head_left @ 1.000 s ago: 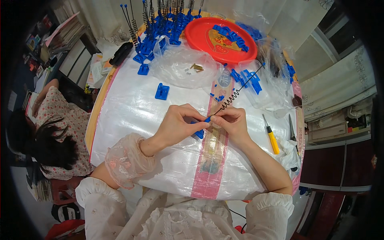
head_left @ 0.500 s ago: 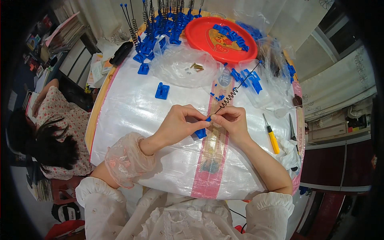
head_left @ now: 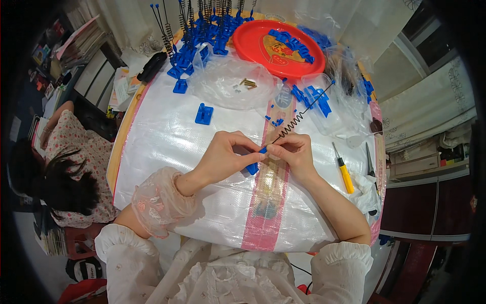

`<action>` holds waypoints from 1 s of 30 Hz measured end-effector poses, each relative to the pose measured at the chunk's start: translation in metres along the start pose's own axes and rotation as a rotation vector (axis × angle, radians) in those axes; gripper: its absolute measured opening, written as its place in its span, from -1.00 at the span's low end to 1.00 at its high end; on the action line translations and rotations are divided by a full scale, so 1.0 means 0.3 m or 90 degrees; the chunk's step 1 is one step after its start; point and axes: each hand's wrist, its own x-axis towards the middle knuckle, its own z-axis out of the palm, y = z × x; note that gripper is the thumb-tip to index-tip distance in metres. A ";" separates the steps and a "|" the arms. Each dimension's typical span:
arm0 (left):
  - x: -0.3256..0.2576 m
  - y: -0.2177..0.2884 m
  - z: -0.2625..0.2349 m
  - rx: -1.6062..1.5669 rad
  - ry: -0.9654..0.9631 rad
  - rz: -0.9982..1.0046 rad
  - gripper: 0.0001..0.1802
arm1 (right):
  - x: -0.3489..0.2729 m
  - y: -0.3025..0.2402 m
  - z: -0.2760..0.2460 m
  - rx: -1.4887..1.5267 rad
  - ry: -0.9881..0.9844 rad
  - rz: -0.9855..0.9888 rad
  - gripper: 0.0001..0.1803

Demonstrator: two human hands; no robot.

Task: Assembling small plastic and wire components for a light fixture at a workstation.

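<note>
Between my hands, over the middle of the table, is a blue plastic base (head_left: pixel 252 168) with a black wire spring (head_left: pixel 292 125) rising from it. My left hand (head_left: pixel 226 158) pinches the blue base between thumb and fingers. At the lower end of the spring, my right hand (head_left: pixel 293 155) is closed on the wire, close against the left fingertips. The spring slants up to the right and ends in a small blue tip (head_left: pixel 333 82). Where wire and base meet is mostly covered by my fingers.
A loose blue base (head_left: pixel 204 114) lies ahead of my left hand. Beyond are a clear bag (head_left: pixel 223 83) with brass pins, a red tray (head_left: pixel 245 48) and several finished-looking spring pieces (head_left: pixel 215 30). At right lies a yellow-handled screwdriver (head_left: pixel 346 177). Another person (head_left: pixel 83 157) is at left.
The spring's upper end has swung slightly to the right and down. Both hands keep nearly the same place and grip.
</note>
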 end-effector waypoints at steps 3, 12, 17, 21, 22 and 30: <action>0.000 0.003 0.002 -0.021 0.004 -0.021 -0.80 | -0.002 0.002 -0.004 -0.003 0.001 0.005 -0.89; -0.002 0.023 0.003 -0.056 0.007 -0.070 -0.85 | 0.001 0.015 -0.012 0.021 -0.022 -0.029 -0.87; -0.002 0.034 0.006 -0.073 0.007 -0.089 -0.85 | 0.004 0.016 -0.010 0.035 -0.031 -0.052 -0.88; -0.001 0.015 0.007 -0.072 0.026 -0.053 -0.82 | 0.005 0.010 -0.004 0.039 -0.043 -0.058 -0.87; -0.002 0.012 0.007 -0.068 0.027 -0.047 -0.82 | 0.004 0.008 -0.001 0.037 -0.045 -0.062 -0.87; 0.002 0.010 0.004 -0.007 0.041 -0.003 -0.83 | 0.002 -0.006 0.007 0.056 -0.067 -0.047 -0.92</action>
